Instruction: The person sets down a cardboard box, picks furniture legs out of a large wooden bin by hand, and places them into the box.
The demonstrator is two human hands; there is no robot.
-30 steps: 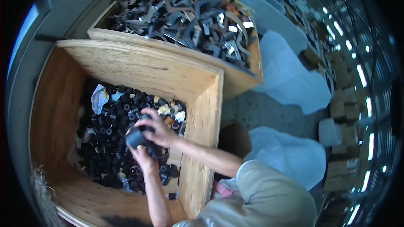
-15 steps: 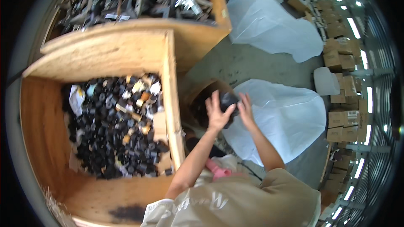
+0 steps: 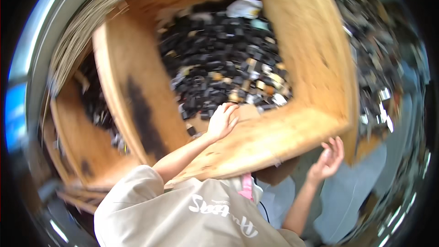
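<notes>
My left hand [image 3: 223, 121] reaches over the near wall of a large wooden bin [image 3: 270, 139], fingers apart, with nothing visible in it. Below and beyond it lies a heap of small black cylindrical pieces [image 3: 206, 55], with some tan and white bits mixed in. A flat piece of brown cardboard [image 3: 248, 112] is beside that hand. My right hand [image 3: 326, 162] is raised outside the bin, near its right corner. Its fingers are loosely curled and apart, and I see nothing in it. Motion blurs the picture.
A bin of mixed metal scraps [image 3: 382, 68] adjoins on the right. More wooden bins [image 3: 73, 110] stand on the left. A cardboard box [image 3: 278, 171] sits below the near wall, beside white sheeting [image 3: 350, 196]. A white plastic bag [image 3: 245, 8] lies on the heap.
The view has swung left toward the bin. Both hands have come away from the dark object they were around at the cardboard box; the left is now over the bin, the right apart from it.
</notes>
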